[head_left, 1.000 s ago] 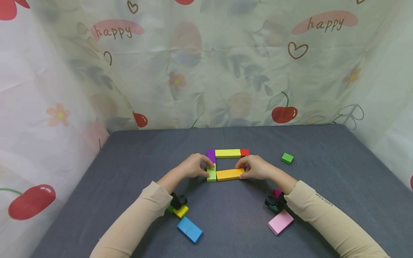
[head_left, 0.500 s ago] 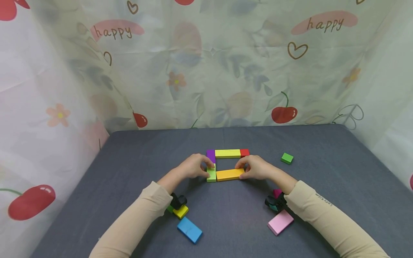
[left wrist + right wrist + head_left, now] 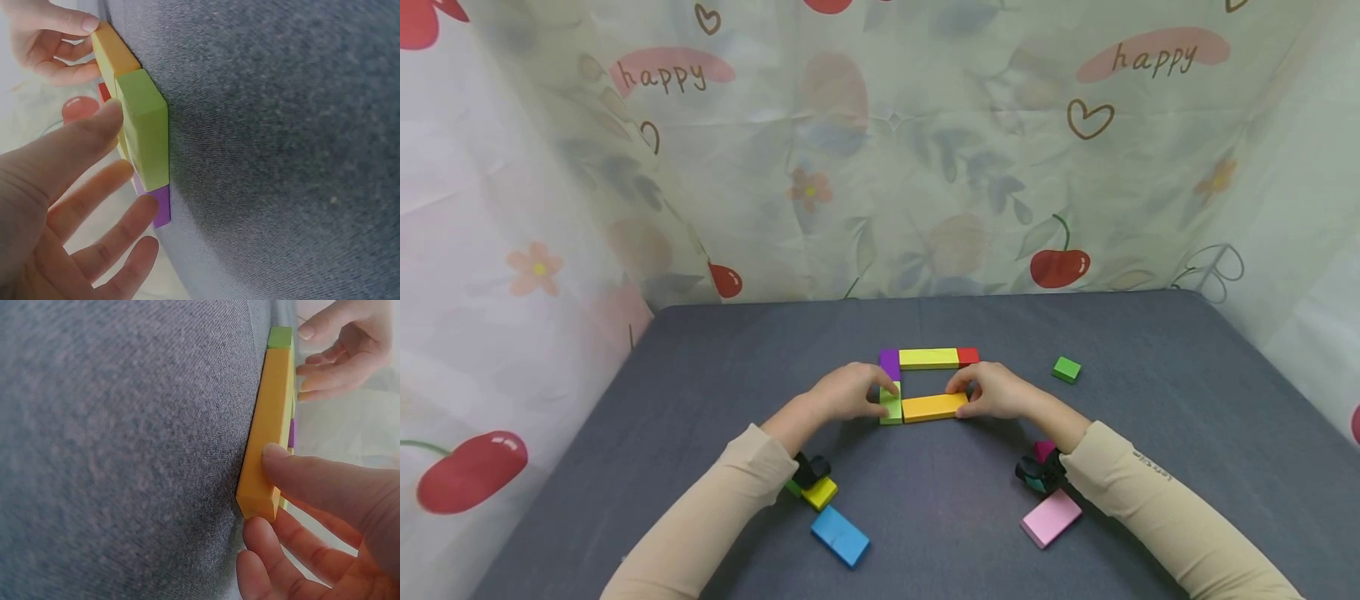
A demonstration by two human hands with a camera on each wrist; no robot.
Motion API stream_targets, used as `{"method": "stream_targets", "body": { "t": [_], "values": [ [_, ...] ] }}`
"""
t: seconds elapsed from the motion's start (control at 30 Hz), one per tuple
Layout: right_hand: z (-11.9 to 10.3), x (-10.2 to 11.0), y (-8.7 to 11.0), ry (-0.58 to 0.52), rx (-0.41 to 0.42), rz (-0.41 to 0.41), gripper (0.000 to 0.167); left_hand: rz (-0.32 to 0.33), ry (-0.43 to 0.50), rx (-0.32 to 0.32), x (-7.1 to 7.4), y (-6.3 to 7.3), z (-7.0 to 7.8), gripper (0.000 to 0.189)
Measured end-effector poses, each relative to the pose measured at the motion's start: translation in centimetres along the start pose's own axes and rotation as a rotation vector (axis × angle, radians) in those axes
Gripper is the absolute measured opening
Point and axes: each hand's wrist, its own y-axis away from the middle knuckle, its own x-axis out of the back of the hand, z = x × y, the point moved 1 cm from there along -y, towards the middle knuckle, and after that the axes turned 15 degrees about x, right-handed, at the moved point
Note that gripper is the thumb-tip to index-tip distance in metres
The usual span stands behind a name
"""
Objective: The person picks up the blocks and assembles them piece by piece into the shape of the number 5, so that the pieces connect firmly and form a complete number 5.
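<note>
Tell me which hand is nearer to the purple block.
Left. The left hand is close to the purple block, beside the light green block that adjoins it; the right hand is farther off, gripping the right end of the orange block.

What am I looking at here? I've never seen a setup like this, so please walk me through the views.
There is no machine: these are a person's bare left hand and right hand. The wide picture comes from a camera worn on the head; the two close-ups come from the wrist cameras.

On the dark table, a purple block, long yellow block, red block, lime green block and orange block lie in a rectangular outline, its right side partly hidden. Around it lie a green block, a blue block, a pink block and a short yellow block; a few more peek out by the wrists.

The right hand pinches the orange block's end. The left hand's fingers are at the lime green block, without a clear grip.
</note>
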Motion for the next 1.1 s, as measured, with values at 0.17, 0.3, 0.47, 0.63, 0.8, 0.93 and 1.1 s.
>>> {"method": "stream_targets", "body": {
  "t": [0.17, 0.3, 0.47, 0.63, 0.8, 0.93, 1.1],
  "values": [
    [0.0, 0.0, 0.0, -0.006, 0.003, 0.0, 0.029, 0.0, -0.039, -0.039, -0.2, 0.3, -0.1, 0.032],
    [-0.2, 0.2, 0.3, -0.013, 0.006, 0.011, 0.03, 0.003, -0.074, -0.032, -0.4, 0.5, 0.0, 0.033],
    [-0.2, 1.3, 1.0, -0.013, 0.016, 0.051, 0.033, 0.006, -0.083, -0.021, -0.4, 0.6, 0.0, 0.033],
    [0.3, 2.9, 2.0, -0.001, -0.023, 0.091, 0.035, 0.006, -0.077, -0.028, -0.4, 0.6, 0.0, 0.033],
    [1.6, 4.5, 3.2, 0.006, -0.082, 0.132, 0.036, 0.007, -0.077, -0.033, -0.5, 0.5, 0.0, 0.032],
    [3.1, 5.7, 4.6, 0.019, -0.137, 0.161, 0.038, 0.008, -0.078, -0.036, -0.5, 0.4, 0.0, 0.032],
    [4.8, 7.0, 6.6, 0.032, -0.181, 0.206, 0.04, 0.001, -0.072, -0.031, -0.5, 0.4, 0.0, 0.032]
  ]
}}
